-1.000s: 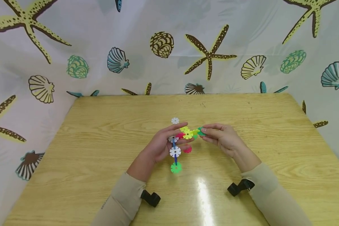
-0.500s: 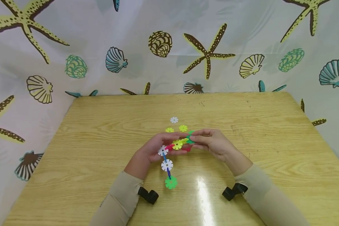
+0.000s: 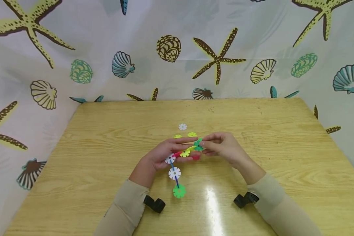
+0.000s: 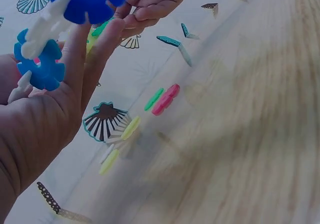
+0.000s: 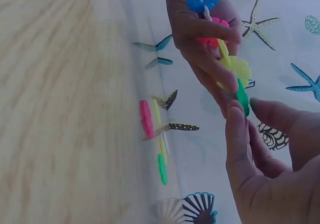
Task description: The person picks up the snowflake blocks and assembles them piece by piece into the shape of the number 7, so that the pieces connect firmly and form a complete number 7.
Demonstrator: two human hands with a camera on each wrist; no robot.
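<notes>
A chain of interlocked notched plastic discs runs across my left hand (image 3: 157, 154), which is palm up with its fingers extended beneath the pieces. From its wrist end hang a white disc (image 3: 174, 173) and a light green disc (image 3: 179, 191), joined by a dark blue disc (image 4: 95, 1) seen large in the left wrist view. Toward the fingertips come a pink-red disc (image 5: 216, 30) and yellow discs (image 5: 237, 70). My right hand (image 3: 228, 149) pinches a darker green disc (image 5: 242, 98) between thumb and fingers, at the chain's yellow end and right by the left fingertips.
Loose discs lie on the wooden table (image 3: 106, 137) beyond the hands: a white disc (image 3: 182, 127), a yellow disc (image 3: 192, 134), a red disc (image 4: 166, 99) and a loose green disc (image 4: 154, 99) among them. A shell-patterned cloth (image 3: 147, 68) hangs behind the table.
Both hands and the chain have shifted left and nearer the body, uncovering loose yellow discs. In the last half second the pinched green disc has turned more face-on to the head view.
</notes>
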